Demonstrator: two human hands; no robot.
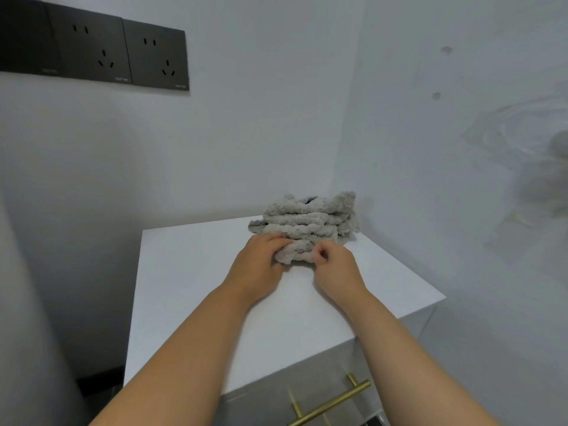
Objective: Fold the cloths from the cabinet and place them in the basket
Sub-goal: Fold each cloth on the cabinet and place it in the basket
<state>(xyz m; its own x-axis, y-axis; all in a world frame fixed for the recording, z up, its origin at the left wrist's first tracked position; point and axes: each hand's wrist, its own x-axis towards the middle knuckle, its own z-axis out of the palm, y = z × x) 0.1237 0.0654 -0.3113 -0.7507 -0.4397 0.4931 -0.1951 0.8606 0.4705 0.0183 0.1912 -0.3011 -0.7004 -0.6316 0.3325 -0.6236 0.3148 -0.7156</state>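
A heap of fluffy grey cloths (310,221) lies at the far right corner of the white cabinet top (196,290), close to the wall corner. My left hand (261,259) rests on the near left edge of the lowest cloth, fingers laid over it and thumb beneath. My right hand (333,265) pinches the same cloth's near edge between curled fingers and thumb. No basket is in view.
A brass handle (330,402) sits on the cabinet's front below the top. Dark wall sockets (123,56) are mounted on the wall at upper left. White walls close the corner behind and right of the cabinet. A blurred pale shape (528,167) hangs at right.
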